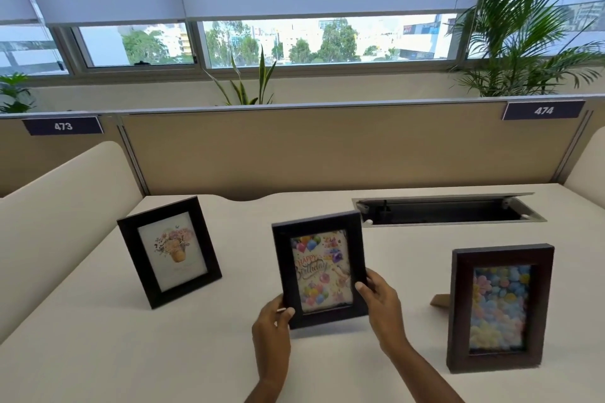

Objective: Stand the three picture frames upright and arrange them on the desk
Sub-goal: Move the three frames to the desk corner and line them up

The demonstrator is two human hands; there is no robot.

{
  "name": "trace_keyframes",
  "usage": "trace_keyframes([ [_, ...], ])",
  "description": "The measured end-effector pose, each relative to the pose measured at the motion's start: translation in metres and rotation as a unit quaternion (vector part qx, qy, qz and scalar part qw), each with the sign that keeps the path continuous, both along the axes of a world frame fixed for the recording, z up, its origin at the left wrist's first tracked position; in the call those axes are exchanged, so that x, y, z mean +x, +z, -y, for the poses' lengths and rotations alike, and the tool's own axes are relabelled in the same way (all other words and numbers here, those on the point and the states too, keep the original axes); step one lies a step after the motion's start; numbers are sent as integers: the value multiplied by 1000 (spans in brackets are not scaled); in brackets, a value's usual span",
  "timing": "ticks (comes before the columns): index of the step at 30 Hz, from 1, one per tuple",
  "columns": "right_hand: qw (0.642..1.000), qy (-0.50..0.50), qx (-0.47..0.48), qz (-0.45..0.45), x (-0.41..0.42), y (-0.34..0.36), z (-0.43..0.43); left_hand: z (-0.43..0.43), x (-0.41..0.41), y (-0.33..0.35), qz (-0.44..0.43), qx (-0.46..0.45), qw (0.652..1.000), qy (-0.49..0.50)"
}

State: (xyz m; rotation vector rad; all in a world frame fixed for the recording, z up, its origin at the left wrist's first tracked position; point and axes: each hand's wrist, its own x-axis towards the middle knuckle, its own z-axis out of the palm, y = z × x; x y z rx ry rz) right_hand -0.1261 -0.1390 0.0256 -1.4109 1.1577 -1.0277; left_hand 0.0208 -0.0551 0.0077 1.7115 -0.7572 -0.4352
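Three dark picture frames stand upright on the cream desk (98,353). The flower-pot frame (169,252) stands alone at the left. The brown frame with pastel flowers (500,307) stands at the right, its cardboard prop showing behind it. Between them is the birthday frame (322,268), gripped at both lower sides. My left hand (273,334) holds its lower left corner with the thumb on the front. My right hand (381,304) grips its lower right edge. The frame's bottom edge is at the desk surface; I cannot tell whether it rests there.
An open cable tray (451,210) is sunk into the desk at the back right. A beige partition (327,150) with labels 473 and 474 closes off the back. Cream side panels rise at the left and right. Plants and windows lie beyond.
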Motion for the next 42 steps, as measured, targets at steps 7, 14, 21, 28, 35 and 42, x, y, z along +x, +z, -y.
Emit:
trace_keyframes([
  [7,999,29,26,2,92,12,39,25,68,14,-1,-19,998,62],
  [14,997,40,64,3,155,10,70,49,111,7,-23,14,992,121],
  [21,996,55,69,6,180,0,89,63,115,-2,0,29,987,157],
  [28,996,57,66,8,192,-3,99,74,116,-4,36,45,984,170],
  [35,997,56,57,-1,201,-4,99,80,113,-3,40,62,982,175],
  [42,997,56,43,-15,207,-6,100,83,107,-1,45,78,981,174],
])
